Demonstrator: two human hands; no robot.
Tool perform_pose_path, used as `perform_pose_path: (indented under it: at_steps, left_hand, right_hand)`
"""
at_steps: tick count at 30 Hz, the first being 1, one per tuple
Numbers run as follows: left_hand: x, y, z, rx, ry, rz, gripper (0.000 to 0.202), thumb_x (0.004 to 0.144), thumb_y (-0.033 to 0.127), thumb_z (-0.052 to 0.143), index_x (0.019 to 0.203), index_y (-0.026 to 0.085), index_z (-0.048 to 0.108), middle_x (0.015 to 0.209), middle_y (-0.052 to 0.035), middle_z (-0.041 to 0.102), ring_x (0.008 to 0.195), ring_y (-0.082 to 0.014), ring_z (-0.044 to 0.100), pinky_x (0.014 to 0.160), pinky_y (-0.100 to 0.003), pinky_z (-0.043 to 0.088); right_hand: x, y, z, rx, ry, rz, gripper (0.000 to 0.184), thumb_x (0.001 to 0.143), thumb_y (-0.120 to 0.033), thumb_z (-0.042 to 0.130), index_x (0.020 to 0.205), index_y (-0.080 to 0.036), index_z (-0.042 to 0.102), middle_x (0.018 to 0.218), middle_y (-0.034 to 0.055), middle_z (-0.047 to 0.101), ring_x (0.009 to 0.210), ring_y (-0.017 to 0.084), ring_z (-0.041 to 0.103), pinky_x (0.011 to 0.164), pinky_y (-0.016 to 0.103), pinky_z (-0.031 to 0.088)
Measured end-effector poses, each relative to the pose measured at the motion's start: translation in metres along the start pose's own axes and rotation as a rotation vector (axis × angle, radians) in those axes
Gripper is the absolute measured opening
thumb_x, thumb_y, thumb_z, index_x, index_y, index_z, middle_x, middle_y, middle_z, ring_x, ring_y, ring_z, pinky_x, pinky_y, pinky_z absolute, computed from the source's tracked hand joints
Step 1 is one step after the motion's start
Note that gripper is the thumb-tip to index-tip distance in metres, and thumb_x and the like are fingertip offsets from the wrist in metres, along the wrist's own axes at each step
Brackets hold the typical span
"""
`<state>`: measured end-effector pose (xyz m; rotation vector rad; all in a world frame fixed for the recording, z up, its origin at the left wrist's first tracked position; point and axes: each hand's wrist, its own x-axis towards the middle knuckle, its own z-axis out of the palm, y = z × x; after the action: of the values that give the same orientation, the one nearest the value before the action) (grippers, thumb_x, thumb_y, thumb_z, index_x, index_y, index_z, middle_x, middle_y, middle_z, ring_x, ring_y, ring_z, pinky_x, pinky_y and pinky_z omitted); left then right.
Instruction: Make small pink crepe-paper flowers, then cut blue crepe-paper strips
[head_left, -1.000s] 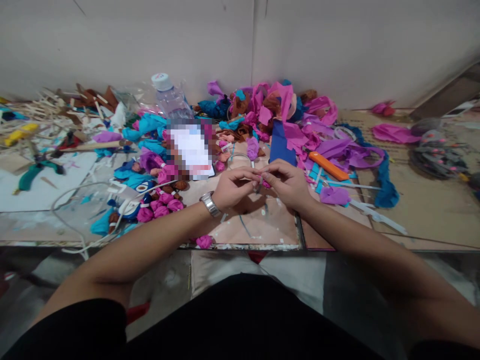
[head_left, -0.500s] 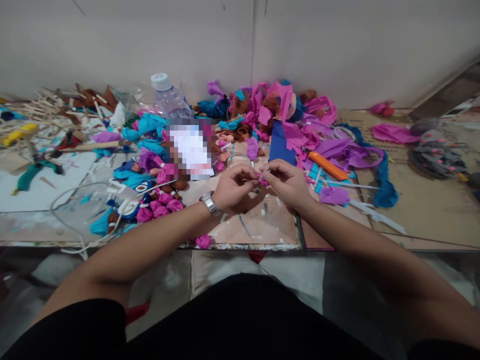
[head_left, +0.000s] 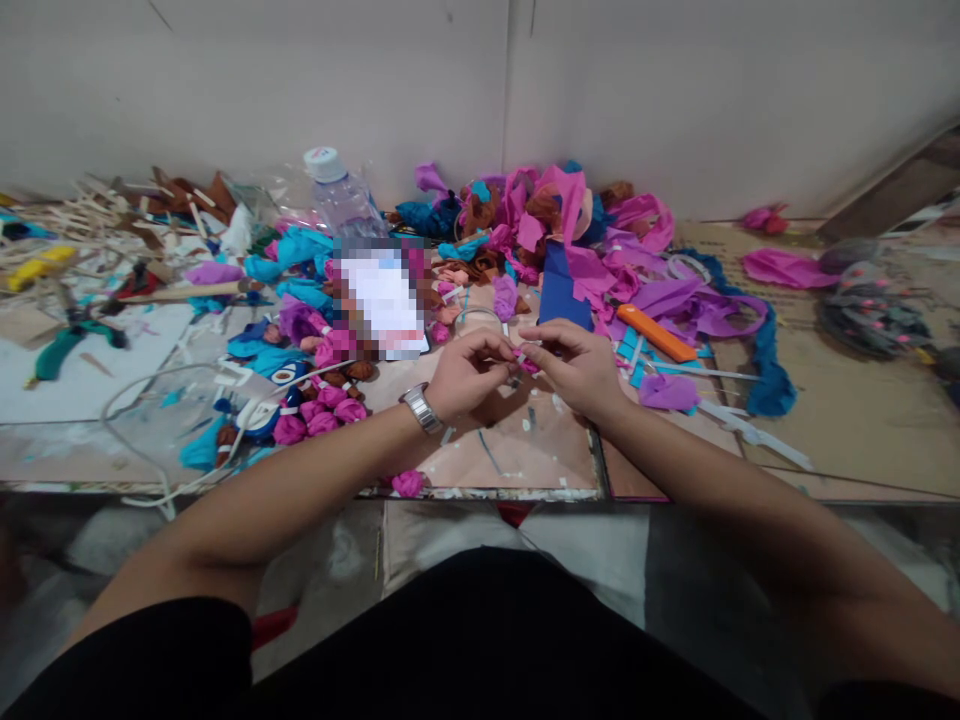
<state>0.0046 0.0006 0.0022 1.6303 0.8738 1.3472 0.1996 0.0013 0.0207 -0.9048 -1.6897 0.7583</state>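
Note:
My left hand [head_left: 466, 374], with a metal watch [head_left: 420, 408] on its wrist, and my right hand [head_left: 573, 364] meet fingertip to fingertip above the brown board [head_left: 525, 450]. Both pinch a small pink paper piece [head_left: 527, 364] with a bit of white strip on it. Most of that piece is hidden by my fingers. A row of small pink paper balls [head_left: 322, 415] lies left of my left wrist, and one more pink ball [head_left: 409, 483] sits at the board's near edge.
A heap of pink, purple and blue crepe paper [head_left: 570, 240] lies behind my hands. An orange cutter [head_left: 657, 332], a plastic bottle [head_left: 341, 197], a tape ring [head_left: 480, 320], wooden sticks [head_left: 97, 215] and a white cable [head_left: 142, 395] surround the spot.
My fingers have shifted slightly on the small pink piece; both hands stay in the same place.

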Motion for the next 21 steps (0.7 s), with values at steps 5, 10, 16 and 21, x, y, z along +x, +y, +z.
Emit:
perform_pose_path:
  at_steps: [5, 10, 16, 21]
  left_hand:
    - [-0.0006, -0.0006, 0.0001, 0.001, 0.013, 0.016, 0.011, 0.079, 0.023, 0.08, 0.081, 0.019, 0.071, 0.087, -0.0046, 0.072, 0.083, -0.0158, 0.068, 0.073, -0.028, 0.055]
    - [-0.0008, -0.0006, -0.0015, 0.046, 0.022, 0.019, 0.01, 0.079, 0.022, 0.08, 0.082, 0.019, 0.071, 0.089, -0.0051, 0.072, 0.086, -0.0169, 0.068, 0.077, -0.03, 0.056]
    - [-0.0009, -0.001, -0.0023, 0.069, 0.017, 0.047, 0.008, 0.08, 0.02, 0.078, 0.084, 0.019, 0.071, 0.09, -0.0049, 0.072, 0.085, -0.0163, 0.068, 0.078, -0.03, 0.056]
    - [-0.0009, -0.0008, -0.0021, 0.069, 0.022, 0.04, 0.011, 0.081, 0.024, 0.08, 0.084, 0.019, 0.071, 0.091, -0.0057, 0.072, 0.087, -0.017, 0.069, 0.079, -0.031, 0.057]
  right_hand:
    - [0.0, 0.0017, 0.0004, 0.011, 0.006, -0.005, 0.024, 0.092, -0.037, 0.081, 0.114, -0.025, 0.083, 0.106, 0.0065, 0.08, 0.078, 0.017, 0.067, 0.067, 0.031, 0.053]
    - [-0.0004, 0.0004, 0.0005, 0.008, 0.046, 0.036, 0.026, 0.09, -0.04, 0.083, 0.11, -0.023, 0.084, 0.102, 0.0064, 0.081, 0.078, 0.018, 0.069, 0.069, 0.032, 0.056]
    - [0.0013, -0.0044, -0.0008, 0.039, 0.051, -0.018, 0.012, 0.091, -0.032, 0.082, 0.101, -0.025, 0.086, 0.101, 0.0064, 0.083, 0.092, 0.022, 0.075, 0.086, 0.038, 0.061]
    - [0.0018, -0.0052, -0.0007, 0.035, 0.077, -0.006, 0.01, 0.09, -0.032, 0.082, 0.096, -0.024, 0.085, 0.097, 0.0065, 0.082, 0.09, 0.022, 0.075, 0.084, 0.038, 0.062]
